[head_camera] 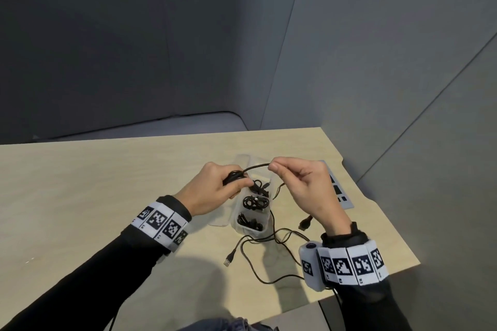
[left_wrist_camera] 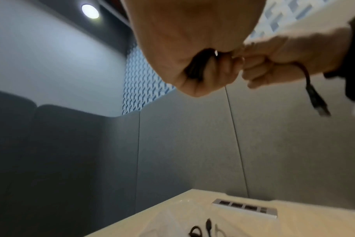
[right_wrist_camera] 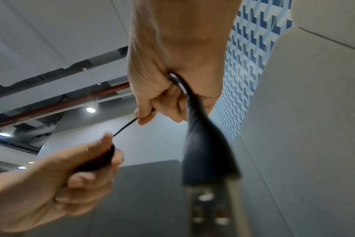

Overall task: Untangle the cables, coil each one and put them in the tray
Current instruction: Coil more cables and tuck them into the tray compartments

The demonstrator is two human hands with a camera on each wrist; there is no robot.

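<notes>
black coils already fill the tray point(head_camera: 238, 226) compartments; your left hand point(head_camera: 215, 191) grips a near-finished coil point(head_camera: 233, 176) over it, right hand point(head_camera: 301, 185) fingers pinching its tail; loose cables point(head_camera: 271, 247) wait on the counter point(head_camera: 107, 191).

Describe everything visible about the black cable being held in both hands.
The black cable is thin, round and matte, rubber-like in look. One part is gathered into a small bundle of loops gripped in the left hand. A short span arcs from there to the right hand, which pinches it between thumb and fingertips. Its free end hangs below the right hand, ending in a black-bodied USB plug with a metal tip. It is held in the air above the tray.
</notes>
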